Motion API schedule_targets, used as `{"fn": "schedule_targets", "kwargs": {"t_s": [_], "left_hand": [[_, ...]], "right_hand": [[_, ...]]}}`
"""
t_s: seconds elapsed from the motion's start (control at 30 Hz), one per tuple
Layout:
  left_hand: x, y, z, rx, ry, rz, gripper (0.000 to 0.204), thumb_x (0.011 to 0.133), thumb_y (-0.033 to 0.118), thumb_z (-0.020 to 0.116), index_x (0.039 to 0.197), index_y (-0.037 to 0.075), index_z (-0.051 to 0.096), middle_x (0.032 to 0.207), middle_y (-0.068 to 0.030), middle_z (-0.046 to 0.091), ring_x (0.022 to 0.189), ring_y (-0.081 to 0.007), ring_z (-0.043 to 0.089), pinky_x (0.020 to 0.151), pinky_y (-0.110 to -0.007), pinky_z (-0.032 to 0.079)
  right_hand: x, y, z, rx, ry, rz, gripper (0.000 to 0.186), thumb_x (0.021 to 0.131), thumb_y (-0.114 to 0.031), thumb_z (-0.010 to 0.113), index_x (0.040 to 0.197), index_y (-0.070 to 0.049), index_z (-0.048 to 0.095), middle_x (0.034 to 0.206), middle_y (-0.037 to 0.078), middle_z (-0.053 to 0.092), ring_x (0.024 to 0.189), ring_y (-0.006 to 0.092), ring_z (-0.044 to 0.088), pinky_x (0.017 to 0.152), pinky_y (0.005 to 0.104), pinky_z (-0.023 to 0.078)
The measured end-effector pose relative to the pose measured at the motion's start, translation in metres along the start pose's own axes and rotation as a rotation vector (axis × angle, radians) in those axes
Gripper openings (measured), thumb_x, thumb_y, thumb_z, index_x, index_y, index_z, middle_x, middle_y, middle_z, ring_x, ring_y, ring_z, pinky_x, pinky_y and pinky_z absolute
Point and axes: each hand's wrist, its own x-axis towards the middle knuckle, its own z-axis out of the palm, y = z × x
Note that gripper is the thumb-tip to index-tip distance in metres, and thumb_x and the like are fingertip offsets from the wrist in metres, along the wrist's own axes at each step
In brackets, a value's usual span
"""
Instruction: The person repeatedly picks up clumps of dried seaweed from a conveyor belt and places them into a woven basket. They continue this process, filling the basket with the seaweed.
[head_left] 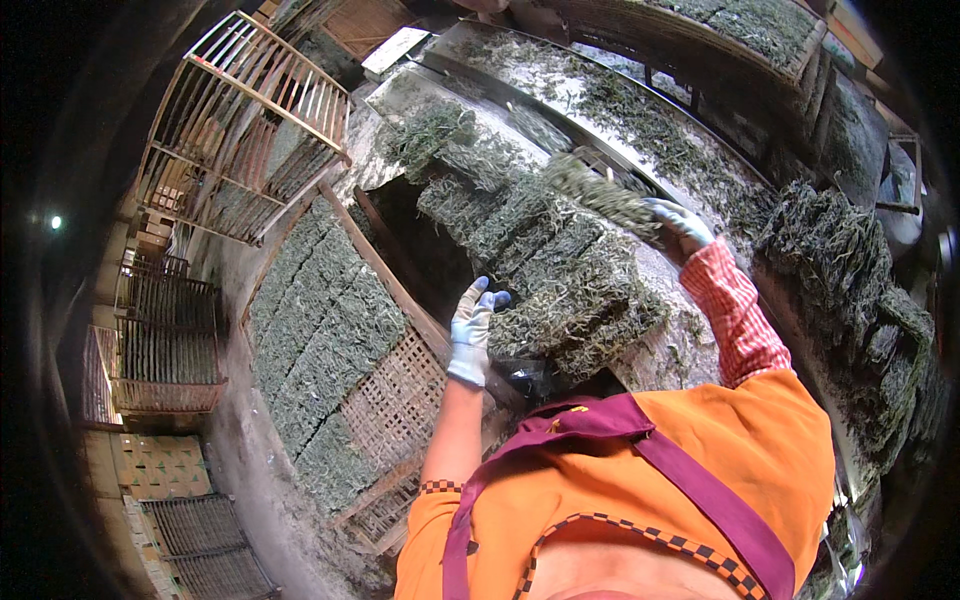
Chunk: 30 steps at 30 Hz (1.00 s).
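My right hand [682, 226], in a pale glove and checked red sleeve, grips the end of a flat slab of dried grey-green strands [603, 196]. Motion blurs the slab, which is lifted over a stack of similar slabs [545, 235]. My left hand [476, 328], in a pale glove with blue fingertips, is raised beside the near left edge of the stack. Its fingers are apart and hold nothing that I can see. Left of that hand lies a wooden lattice tray [395, 385], partly covered by rows of the same slabs [320, 330].
An empty slatted wooden rack [245, 130] stands at the far left. More racks [168, 350] line the left wall. A long trough [610, 95] with loose strands runs behind the stack. A large heap of dried strands [840, 300] stands on my right.
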Motion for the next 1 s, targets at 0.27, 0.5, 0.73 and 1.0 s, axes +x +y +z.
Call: {"fn": "schedule_targets", "kwargs": {"t_s": [0.27, 0.5, 0.73, 1.0], "left_hand": [[0.056, -0.033, 0.012, -0.344, 0.138, -0.096, 0.035, 0.092, 0.032, 0.057, 0.117, 0.007, 0.054, 0.1, -0.0119, 0.065, 0.084, -0.0207, 0.062, 0.079, -0.036, 0.052], [0.015, -0.054, 0.014, -0.093, 0.047, -0.114, 0.058, 0.086, -0.003, 0.056, 0.139, 0.011, 0.035, 0.106, -0.0045, 0.057, 0.086, -0.0132, 0.057, 0.077, -0.027, 0.051], [0.004, -0.036, 0.001, -0.317, 0.063, -0.081, 0.063, 0.08, -0.01, 0.051, 0.138, 0.011, 0.037, 0.116, -0.008, 0.055, 0.099, -0.019, 0.058, 0.085, -0.034, 0.051], [-0.039, 0.005, -0.05, -0.525, 0.172, 0.084, 0.056, 0.08, -0.01, 0.047, 0.133, 0.008, 0.043, 0.114, -0.0086, 0.057, 0.104, -0.021, 0.058, 0.091, -0.036, 0.051]], "right_hand": [[-0.015, 0.053, -0.013, -0.129, -0.012, 0.1, 0.037, 0.088, -0.015, 0.064, 0.119, 0.003, 0.056, 0.113, 0.009, 0.062, 0.102, 0.0175, 0.061, 0.088, 0.0349, 0.051], [-0.019, 0.079, -0.026, -0.333, 0.188, 0.25, 0.041, 0.088, -0.025, 0.065, 0.125, -0.011, 0.054, 0.132, 0.003, 0.05, 0.126, 0.0191, 0.041, 0.092, 0.0498, 0.041], [-0.012, 0.028, -0.004, 0.063, -0.052, 0.056, 0.037, 0.09, -0.004, 0.054, 0.126, -0.002, 0.05, 0.115, 0.012, 0.062, 0.102, 0.0231, 0.063, 0.087, 0.0418, 0.054], [0.08, 0.0, -0.002, 0.052, 0.318, -0.008, 0.02, 0.089, -0.018, 0.061, 0.106, -0.01, 0.061, 0.09, 0.004, 0.066, 0.073, 0.0177, 0.063, 0.066, 0.0302, 0.054]]}}
